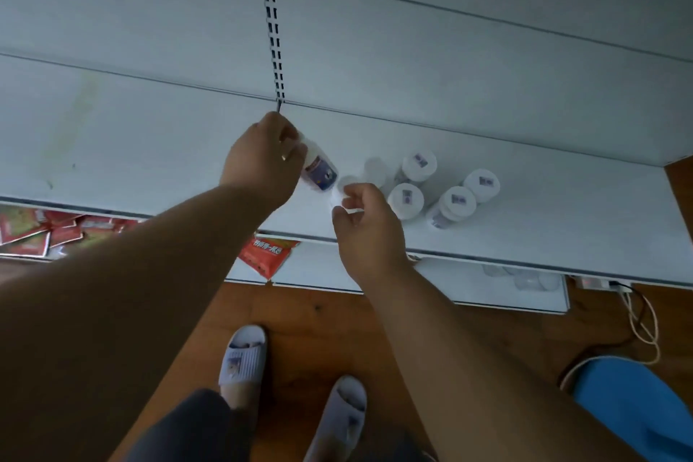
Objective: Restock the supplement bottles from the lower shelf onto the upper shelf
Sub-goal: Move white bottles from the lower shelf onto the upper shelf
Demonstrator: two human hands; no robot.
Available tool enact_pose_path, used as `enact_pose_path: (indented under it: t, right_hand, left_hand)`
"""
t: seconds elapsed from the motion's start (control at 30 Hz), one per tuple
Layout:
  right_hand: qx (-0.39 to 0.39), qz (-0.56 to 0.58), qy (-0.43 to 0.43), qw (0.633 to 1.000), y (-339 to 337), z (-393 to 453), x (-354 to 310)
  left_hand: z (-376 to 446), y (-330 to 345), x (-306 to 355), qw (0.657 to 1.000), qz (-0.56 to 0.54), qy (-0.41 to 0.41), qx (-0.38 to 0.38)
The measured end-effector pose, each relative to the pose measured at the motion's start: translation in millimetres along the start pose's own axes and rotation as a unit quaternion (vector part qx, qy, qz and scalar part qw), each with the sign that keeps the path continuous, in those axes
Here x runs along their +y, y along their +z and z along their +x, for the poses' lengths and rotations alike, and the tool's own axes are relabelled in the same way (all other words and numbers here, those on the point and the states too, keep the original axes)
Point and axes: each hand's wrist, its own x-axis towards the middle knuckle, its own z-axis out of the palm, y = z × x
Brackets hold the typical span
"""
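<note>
Gripping a tilted white supplement bottle [318, 171] over the upper shelf [150, 146], left hand [262, 157] has fingers curled round its cap end. Right hand [365, 221] pinches a second, blurred white bottle [347, 186] just beside it. Four more bottles [442, 187] stand upright to the right on the same shelf. Red packets [266, 255] lie on the lower shelf.
</note>
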Motion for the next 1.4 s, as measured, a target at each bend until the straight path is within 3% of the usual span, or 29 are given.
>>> enact_pose_path:
  t: [0.13, 0.27, 0.47, 0.73, 1.0, 1.2, 1.4]
  right_hand:
    - [-0.067, 0.057, -0.008, 0.996, -24, -63, -41]
    - [-0.066, 0.097, -0.051, 0.992, -65, -148, -80]
    - [-0.059, 0.134, -0.114, 0.983, -135, -237, -111]
    - [0.028, 0.22, -0.139, 0.965, -190, -262, -169]
    - [0.092, 0.27, -0.142, 0.948, -207, -233, -221]
    - [0.129, 0.136, -0.114, 0.976, -240, -181, -227]
    - [0.121, 0.032, -0.13, 0.984, -289, -100, -224]
  left_hand:
    - [-82, -77, 29, 0.99, -0.113, -0.084, 0.0]
    - [-154, -146, 72, 0.955, -0.265, -0.13, 0.0]
    - [-225, -216, 137, 0.93, -0.354, -0.095, -0.031]
    - [-220, -266, 217, 0.84, -0.53, -0.071, -0.092]
    - [-141, -302, 257, 0.864, -0.468, 0.03, -0.184]
    - [-89, -281, 291, 0.922, -0.329, 0.11, -0.171]
    - [-33, -239, 324, 0.959, -0.188, 0.157, -0.143]
